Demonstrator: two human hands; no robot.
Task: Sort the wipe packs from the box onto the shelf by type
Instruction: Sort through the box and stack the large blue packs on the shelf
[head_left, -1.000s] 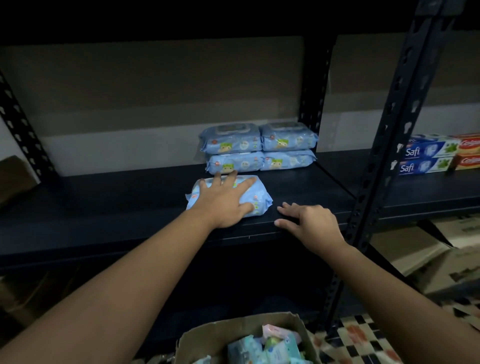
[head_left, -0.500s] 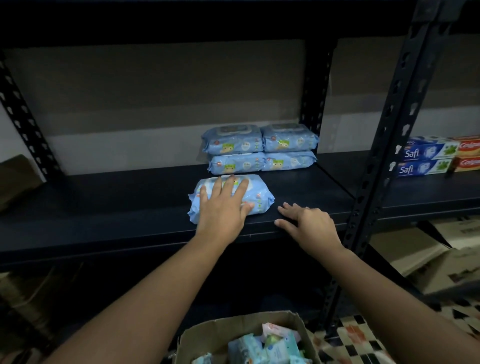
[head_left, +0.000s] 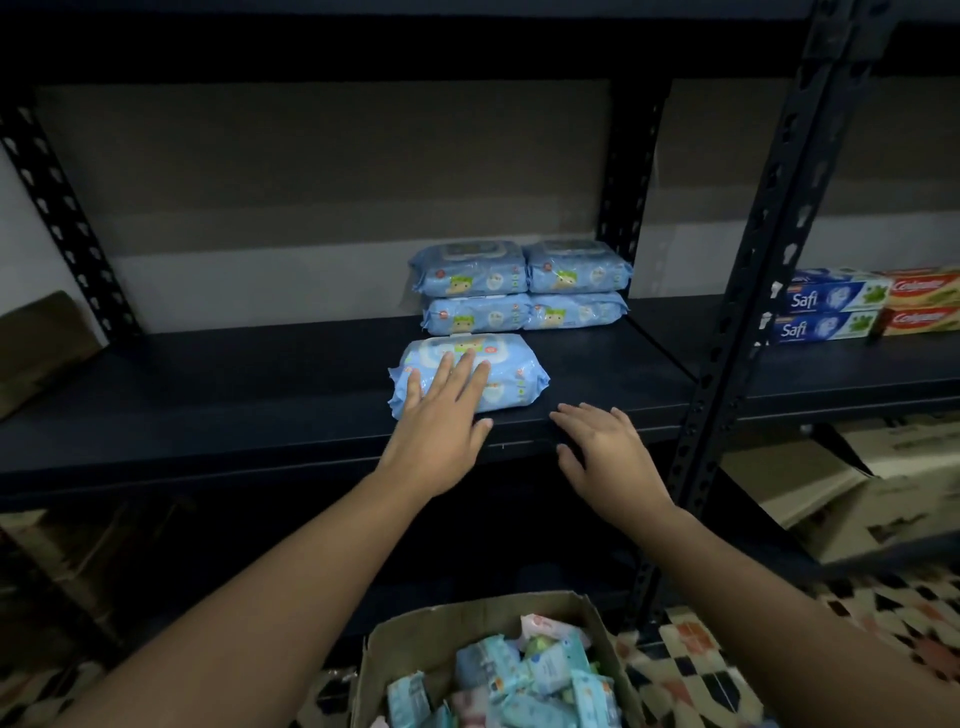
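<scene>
A light blue wipe pack (head_left: 511, 376) lies flat near the front of the dark shelf (head_left: 260, 395). My left hand (head_left: 441, 421) rests on its left half, fingers spread, palm over the shelf edge. Behind it several matching blue packs (head_left: 522, 288) sit in two stacks of two. My right hand (head_left: 605, 449) lies flat on the shelf's front edge to the right of the pack, holding nothing. Below, an open cardboard box (head_left: 447, 631) holds several mixed wipe packs (head_left: 524, 680) in blue, green and pink.
A black perforated upright (head_left: 748, 291) stands right of my right hand. Beyond it, toothpaste boxes (head_left: 831, 312) lie on the neighbouring shelf. Cardboard boxes (head_left: 857, 493) sit lower right on a patterned floor. A brown object (head_left: 41, 348) is at the shelf's far left.
My left hand has slid back toward me over the pack, from covering its middle to resting on its near left part. The right hand stays on the shelf edge.
</scene>
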